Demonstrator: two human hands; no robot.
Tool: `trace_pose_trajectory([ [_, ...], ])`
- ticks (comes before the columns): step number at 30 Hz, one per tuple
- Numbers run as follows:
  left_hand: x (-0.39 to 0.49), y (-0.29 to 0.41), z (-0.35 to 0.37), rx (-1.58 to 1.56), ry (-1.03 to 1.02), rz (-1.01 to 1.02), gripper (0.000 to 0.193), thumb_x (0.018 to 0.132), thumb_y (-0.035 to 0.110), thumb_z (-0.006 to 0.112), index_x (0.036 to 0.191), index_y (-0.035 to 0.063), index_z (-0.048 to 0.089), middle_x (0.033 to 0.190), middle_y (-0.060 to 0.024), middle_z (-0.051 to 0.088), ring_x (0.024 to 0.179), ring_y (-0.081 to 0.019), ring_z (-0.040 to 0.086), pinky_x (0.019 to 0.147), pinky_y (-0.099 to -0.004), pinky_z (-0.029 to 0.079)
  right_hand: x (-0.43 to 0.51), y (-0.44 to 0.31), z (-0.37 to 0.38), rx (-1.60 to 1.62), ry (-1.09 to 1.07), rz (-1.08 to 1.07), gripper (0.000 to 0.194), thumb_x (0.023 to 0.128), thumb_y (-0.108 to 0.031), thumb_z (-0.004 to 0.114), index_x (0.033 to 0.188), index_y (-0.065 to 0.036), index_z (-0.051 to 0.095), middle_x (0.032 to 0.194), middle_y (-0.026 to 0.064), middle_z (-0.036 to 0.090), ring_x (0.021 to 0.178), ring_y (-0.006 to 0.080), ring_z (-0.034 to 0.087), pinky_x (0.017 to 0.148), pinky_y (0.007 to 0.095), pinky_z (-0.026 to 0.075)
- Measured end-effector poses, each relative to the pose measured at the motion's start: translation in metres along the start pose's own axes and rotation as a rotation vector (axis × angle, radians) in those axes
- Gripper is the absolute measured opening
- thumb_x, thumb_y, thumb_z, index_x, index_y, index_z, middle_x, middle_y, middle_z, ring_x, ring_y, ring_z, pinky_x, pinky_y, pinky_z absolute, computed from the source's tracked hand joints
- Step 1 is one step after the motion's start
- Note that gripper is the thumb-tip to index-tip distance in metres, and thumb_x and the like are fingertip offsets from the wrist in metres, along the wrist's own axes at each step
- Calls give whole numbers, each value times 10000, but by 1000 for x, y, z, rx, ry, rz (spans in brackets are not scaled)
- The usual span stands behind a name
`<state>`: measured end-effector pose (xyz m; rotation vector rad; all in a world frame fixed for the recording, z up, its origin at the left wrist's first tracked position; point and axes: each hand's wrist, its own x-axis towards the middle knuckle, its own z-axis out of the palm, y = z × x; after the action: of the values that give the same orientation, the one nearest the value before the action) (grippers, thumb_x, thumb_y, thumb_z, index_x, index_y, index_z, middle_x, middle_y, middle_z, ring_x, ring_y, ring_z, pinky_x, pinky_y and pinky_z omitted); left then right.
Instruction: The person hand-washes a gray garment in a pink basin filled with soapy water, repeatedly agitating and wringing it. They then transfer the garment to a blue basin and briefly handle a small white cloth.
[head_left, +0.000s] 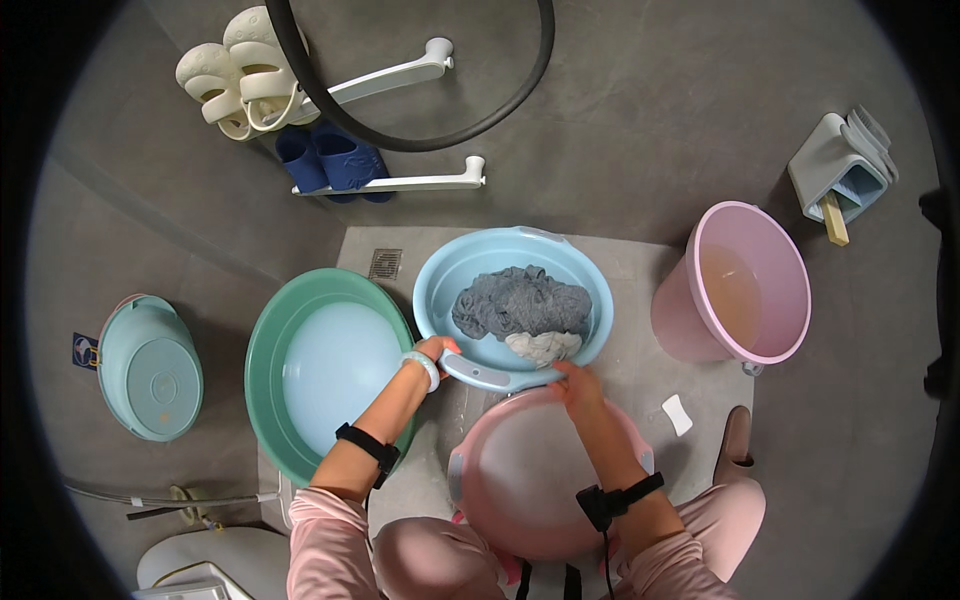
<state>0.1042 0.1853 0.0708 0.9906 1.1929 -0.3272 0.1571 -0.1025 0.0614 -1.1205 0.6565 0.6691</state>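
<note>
A light blue plastic basin (429, 311) stands on the floor in front of me, holding a bunched dark grey cloth (521, 300) and a smaller off-white cloth (544, 346). My left hand (435, 351) grips its near-left rim, beside the grey handle insert. At the near-right rim is my right hand (577, 386), its fingers curled over the edge close to the off-white cloth. Below my right forearm, a pink basin (463, 480) with cloudy liquid sits between my knees. The green basin (259, 375) to my left contains pale bluish liquid.
A pink bucket (675, 322) with brownish water stands at right, near a white bar (676, 415), perhaps soap. On the walls are a brush holder (821, 169), a hanging teal bucket (163, 375) and shoe racks (420, 182). A dark hose (450, 139) loops above; a floor drain (385, 263) lies behind the basins.
</note>
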Motion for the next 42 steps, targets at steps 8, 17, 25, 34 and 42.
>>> trace_pose_trajectory([
  [8, 41, 35, -20, 331, 35, 421, 685, 653, -49, 656, 1303, -4, 444, 1112, -181, 609, 957, -322, 624, 821, -389, 518, 55, -2, -37, -103, -62, 153, 249, 934, -191, 573, 1107, -15, 532, 889, 127, 621, 781, 232, 642, 594, 329, 562],
  [17, 44, 32, 43, 937, 92, 683, 1116, 668, 387, 787, 1518, 102, 122, 1474, -316, 247, 1408, -403, 191, 1140, -403, 204, 67, 25, -28, -348, 7, -1, 183, 909, -120, 589, 998, 37, 558, 884, 138, 615, 681, 228, 634, 622, 345, 583],
  [25, 81, 6, 116, 803, -82, 421, 1089, 581, 230, 843, 1481, 61, 253, 1430, -220, 402, 1332, -326, 387, 1086, -341, 320, 53, 22, -63, -367, 19, -137, 288, 883, -162, 613, 1094, 32, 587, 845, 94, 659, 769, 196, 654, 668, 315, 512],
  [34, 4, 72, 61, 1153, -581, 559, 883, 589, 116, 785, 1394, 68, 425, 1339, -151, 525, 1214, -256, 513, 1034, -356, 387, 72, 37, -55, -992, 126, -459, 277, 893, -183, 623, 1025, 55, 569, 899, 228, 681, 858, 294, 684, 727, 400, 508],
  [42, 146, 108, 78, 1597, -141, 370, 714, 720, 160, 640, 1395, 58, 434, 1374, -234, 472, 1313, -333, 417, 1042, -405, 361, 80, 39, -49, -626, -34, -230, 306, 934, -199, 568, 1031, 86, 517, 856, 212, 671, 756, 323, 687, 681, 409, 515],
])
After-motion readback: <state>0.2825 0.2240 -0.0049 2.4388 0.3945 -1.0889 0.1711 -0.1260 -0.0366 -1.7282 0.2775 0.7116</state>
